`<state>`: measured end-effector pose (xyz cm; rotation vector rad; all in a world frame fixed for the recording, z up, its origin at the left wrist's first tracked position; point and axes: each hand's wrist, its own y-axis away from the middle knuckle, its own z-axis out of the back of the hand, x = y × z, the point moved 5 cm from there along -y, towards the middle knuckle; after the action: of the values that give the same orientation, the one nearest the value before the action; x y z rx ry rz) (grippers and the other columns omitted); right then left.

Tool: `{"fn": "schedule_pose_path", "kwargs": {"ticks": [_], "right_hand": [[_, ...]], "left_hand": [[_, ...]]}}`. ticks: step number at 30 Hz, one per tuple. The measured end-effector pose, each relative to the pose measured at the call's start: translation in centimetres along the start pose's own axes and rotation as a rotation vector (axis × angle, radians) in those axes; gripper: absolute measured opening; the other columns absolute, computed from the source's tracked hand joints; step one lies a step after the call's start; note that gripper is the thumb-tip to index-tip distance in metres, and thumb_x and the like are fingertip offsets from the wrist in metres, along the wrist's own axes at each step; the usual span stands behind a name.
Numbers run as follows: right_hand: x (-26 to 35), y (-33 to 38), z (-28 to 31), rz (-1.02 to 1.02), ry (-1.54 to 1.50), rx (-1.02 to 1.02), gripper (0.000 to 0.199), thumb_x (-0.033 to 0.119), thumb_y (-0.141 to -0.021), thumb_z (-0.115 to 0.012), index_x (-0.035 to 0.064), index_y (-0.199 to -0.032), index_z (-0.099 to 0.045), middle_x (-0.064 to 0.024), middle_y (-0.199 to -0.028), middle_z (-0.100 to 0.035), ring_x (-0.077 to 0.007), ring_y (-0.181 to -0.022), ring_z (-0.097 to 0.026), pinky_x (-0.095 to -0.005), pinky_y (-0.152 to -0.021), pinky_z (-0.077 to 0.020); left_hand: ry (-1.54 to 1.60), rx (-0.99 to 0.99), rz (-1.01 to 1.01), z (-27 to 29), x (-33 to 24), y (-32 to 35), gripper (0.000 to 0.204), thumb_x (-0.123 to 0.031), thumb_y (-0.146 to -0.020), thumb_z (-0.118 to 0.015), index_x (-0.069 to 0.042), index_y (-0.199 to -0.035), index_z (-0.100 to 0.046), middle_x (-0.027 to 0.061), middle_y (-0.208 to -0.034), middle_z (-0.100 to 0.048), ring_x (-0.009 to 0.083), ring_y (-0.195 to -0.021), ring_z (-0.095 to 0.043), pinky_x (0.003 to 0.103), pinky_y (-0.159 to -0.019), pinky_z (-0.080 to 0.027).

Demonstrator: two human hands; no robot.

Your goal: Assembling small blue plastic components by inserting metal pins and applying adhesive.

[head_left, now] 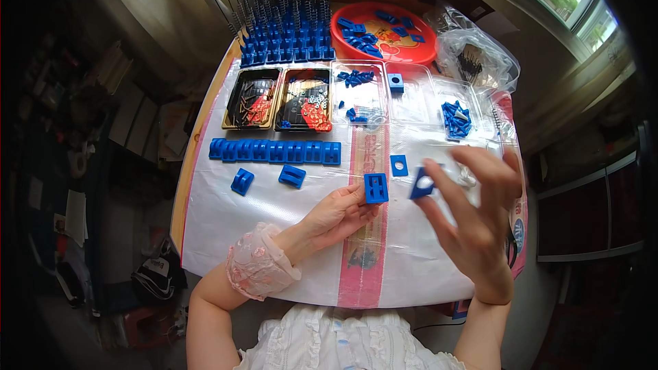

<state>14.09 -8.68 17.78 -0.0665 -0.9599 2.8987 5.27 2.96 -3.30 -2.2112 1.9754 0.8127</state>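
My left hand (336,216) holds a blue rectangular plastic block (375,188) with two slots, pinched at its lower edge between thumb and fingers. My right hand (473,216) is raised beside it, fingers spread, with a small blue square piece with a round hole (421,183) gripped between thumb and forefinger. The two pieces are a few centimetres apart above a white plastic sheet (274,247) with a pink stripe covering the table. Another small blue square piece (399,164) lies flat on the sheet just beyond them.
A row of blue blocks (274,151) lies across the sheet, with two loose blocks (267,179) below it. Behind are two dark trays of small parts (281,99), clear trays with blue pieces (411,96), a red round tray (384,31), a rack of blue parts with springs (284,27) and a clear bag (476,51).
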Motion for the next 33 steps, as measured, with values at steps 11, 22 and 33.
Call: {"fn": "schedule_pose_path", "kwargs": {"ticks": [11,22,33], "right_hand": [[-2.3,2.1,6.4,-0.224,-0.159,-0.227,0.058,0.015,-0.05,-0.088,0.0081,-0.105,-0.073,-0.0069,-0.099,-0.059,-0.0233,-0.095,-0.053,-0.0359,-0.079,-0.0436],[1.1,-1.2,-2.9,-0.047,-0.391,0.231,0.045,0.006,-0.062,-0.083,0.003,-0.105,-0.067,-0.009,-0.103,-0.057,-0.0275,-0.099,-0.053,-0.0391,-0.085,-0.0467],[0.4,-1.5,-7.1,-0.051,-0.36,0.382,0.042,0.007,-0.065,-0.079,0.0018,-0.105,-0.065,-0.0109,-0.103,-0.055,-0.0291,-0.1,-0.051,-0.0389,-0.088,-0.0439]], "left_hand": [[-0.001,0.073,0.024,-0.8,0.5,-0.8,0.024,-0.027,-0.099,-0.057,-0.009,-0.115,-0.058,0.0009,-0.109,-0.062,0.0111,-0.102,-0.057,0.027,-0.092,-0.046],[0.008,0.043,-0.049,-1.2,-0.2,-0.3,0.029,-0.028,-0.099,-0.057,-0.008,-0.12,-0.056,-0.0004,-0.107,-0.062,0.0074,-0.098,-0.057,0.024,-0.086,-0.048],[0.09,0.022,-0.048,-0.1,-0.2,-0.2,0.027,-0.024,-0.099,-0.058,-0.007,-0.119,-0.058,-0.0015,-0.103,-0.062,0.0052,-0.087,-0.054,0.021,-0.079,-0.047]]}}
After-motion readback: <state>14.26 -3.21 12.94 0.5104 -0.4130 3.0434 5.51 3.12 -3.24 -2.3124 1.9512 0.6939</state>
